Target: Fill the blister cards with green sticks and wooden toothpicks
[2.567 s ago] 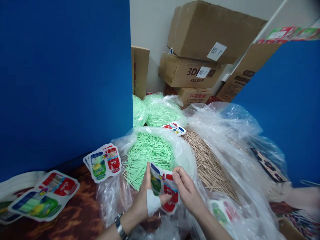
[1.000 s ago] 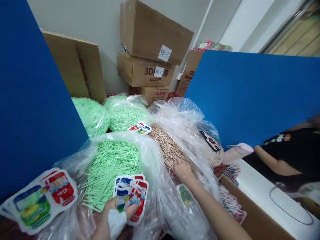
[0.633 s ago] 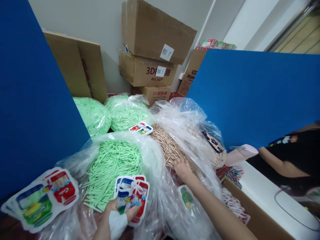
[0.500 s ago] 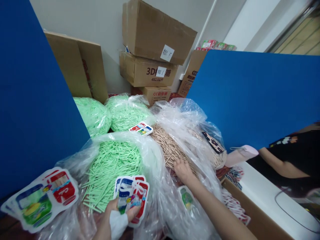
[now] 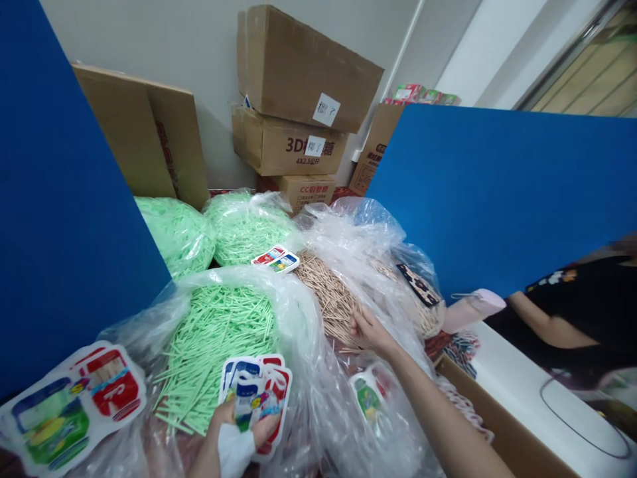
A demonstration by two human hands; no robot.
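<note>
My left hand, white wrapping around its thumb side, grips a fanned stack of printed packets in red, blue and green. Just beyond it, an open clear bag holds a heap of thin light-green sticks. My right hand has its fingers curled in a pinch over the near right edge of a heap of thin brown sticks in another bag. A few brown sticks seem to be in the pinch; the fingers partly hide them.
More printed packets lie at the left, and a few between the bags. Closed bags of green sticks sit behind. Cardboard boxes are stacked against the wall. Blue panels flank both sides. A person sits at the right.
My right hand has gone from fingers spread on the brown sticks to a closed pinch, slightly raised. The left hand keeps its packets. The whole view has shifted slightly.
</note>
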